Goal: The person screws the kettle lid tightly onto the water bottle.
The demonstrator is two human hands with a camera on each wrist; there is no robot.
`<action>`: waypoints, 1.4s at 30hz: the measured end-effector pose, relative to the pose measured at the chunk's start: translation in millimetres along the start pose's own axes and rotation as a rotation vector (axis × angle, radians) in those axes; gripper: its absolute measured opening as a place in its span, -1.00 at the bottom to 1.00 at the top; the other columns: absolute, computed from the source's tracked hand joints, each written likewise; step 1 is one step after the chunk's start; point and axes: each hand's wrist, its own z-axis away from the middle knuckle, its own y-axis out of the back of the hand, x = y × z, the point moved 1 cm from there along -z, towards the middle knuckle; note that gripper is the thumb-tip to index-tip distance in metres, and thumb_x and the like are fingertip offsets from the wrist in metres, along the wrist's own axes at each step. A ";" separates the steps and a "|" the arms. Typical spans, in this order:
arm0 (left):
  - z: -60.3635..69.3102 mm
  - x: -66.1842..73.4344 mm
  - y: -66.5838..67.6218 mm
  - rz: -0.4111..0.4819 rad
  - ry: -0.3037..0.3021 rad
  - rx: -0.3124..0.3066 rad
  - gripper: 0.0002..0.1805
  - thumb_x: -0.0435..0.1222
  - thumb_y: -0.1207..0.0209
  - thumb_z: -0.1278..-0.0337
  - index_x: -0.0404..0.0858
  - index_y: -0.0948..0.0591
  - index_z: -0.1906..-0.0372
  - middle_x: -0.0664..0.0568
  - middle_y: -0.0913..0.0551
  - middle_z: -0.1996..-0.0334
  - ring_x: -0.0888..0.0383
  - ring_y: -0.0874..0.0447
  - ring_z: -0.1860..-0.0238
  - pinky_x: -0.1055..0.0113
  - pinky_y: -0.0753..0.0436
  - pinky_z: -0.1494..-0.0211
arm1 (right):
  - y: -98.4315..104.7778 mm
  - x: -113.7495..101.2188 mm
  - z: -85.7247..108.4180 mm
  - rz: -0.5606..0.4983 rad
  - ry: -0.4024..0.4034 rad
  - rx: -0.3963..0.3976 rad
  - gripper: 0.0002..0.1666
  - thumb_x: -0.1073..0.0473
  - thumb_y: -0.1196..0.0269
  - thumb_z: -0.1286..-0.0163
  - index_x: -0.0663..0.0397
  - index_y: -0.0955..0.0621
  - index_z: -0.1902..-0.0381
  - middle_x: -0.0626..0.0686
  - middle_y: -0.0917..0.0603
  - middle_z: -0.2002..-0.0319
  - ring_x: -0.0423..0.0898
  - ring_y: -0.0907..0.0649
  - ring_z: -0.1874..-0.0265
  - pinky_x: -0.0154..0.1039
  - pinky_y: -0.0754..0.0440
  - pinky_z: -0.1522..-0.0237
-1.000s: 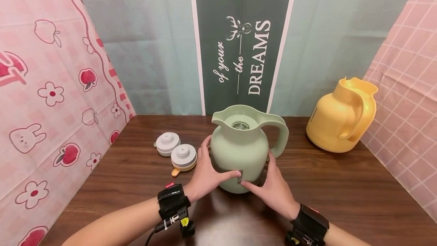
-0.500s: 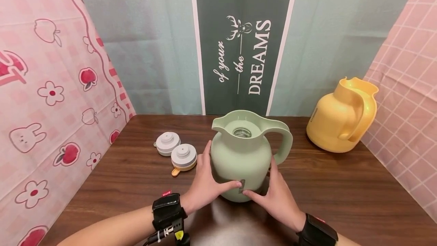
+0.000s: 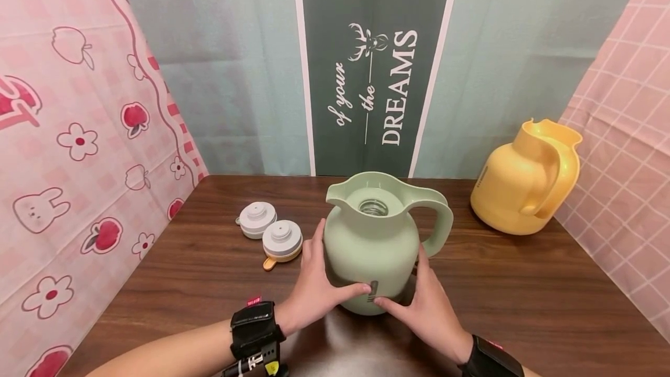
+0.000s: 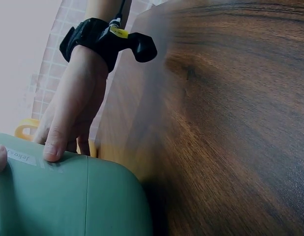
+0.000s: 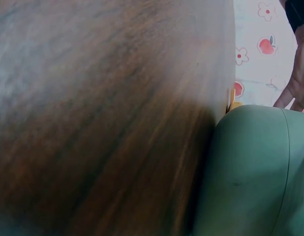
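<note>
A pale green vacuum jug point(image 3: 371, 249) stands upright near the middle of the table, its lid off and its round neck opening showing. Its spout points left and its handle right. My left hand point(image 3: 314, 295) grips the jug's left side, thumb across the front by a small label. From the right, my right hand point(image 3: 431, 310) grips the lower body below the handle, its thumb close to the other one. The left wrist view shows the jug's rounded lower body point(image 4: 112, 196) with the right thumb on it. Fingers behind the jug are partly hidden.
Two white stoppers lie left of the jug: one with an orange tab point(image 3: 281, 240), one with a greenish tab point(image 3: 256, 220). A yellow jug point(image 3: 523, 182) stands at the back right. Printed cloths hang around the wooden table point(image 3: 199, 284).
Both hands have drawn the green jug toward me and slightly right, most of it in the first half second. The stoppers and yellow jug have stayed put.
</note>
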 end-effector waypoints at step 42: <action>-9.3 -0.8 2.4 -0.034 0.006 -0.074 0.39 0.13 -0.49 0.37 0.17 0.26 -0.50 -0.10 -0.13 -0.21 0.00 -0.23 -0.21 0.05 -0.33 -0.22 | 16.0 0.5 -8.7 0.145 0.032 -0.092 0.39 -0.35 -0.35 -0.06 -0.32 0.37 -0.49 0.07 -0.24 -0.38 0.04 -0.46 -0.19 0.04 -0.53 0.05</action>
